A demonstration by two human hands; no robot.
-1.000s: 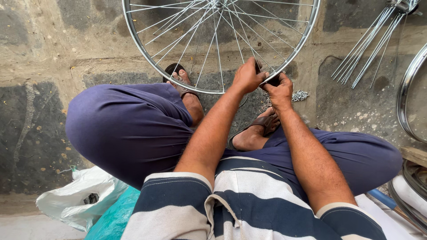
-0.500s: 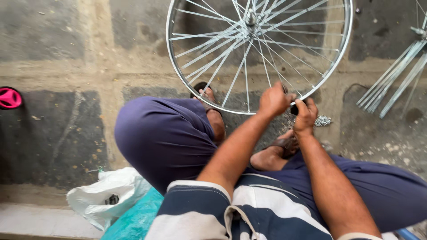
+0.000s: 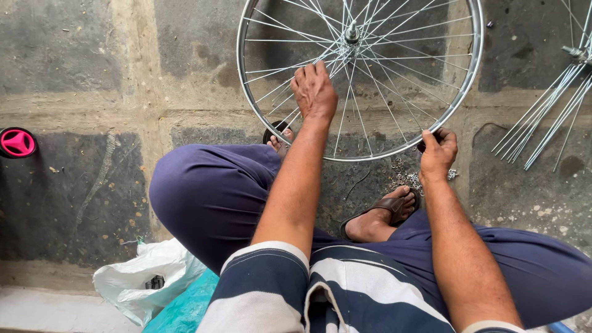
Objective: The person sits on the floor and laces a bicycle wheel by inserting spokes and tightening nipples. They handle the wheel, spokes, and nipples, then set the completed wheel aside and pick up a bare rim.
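Spoked wheel (image 3: 361,80) stands upright on the stone floor (image 3: 80,179), steadied by both hands.
Left hand (image 3: 313,91) lies flat, fingers loose on spokes; right hand (image 3: 438,154) pinches a small dark tool at the rim. Risk: tool slips, wheel rolls.

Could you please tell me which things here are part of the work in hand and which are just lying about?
In use:
- bicycle wheel, left hand on its spokes
- small dark tool held at the rim by the right hand
- small metal bits on the floor under the rim

Lying about:
- loose spokes
- white bag
- pink wheel
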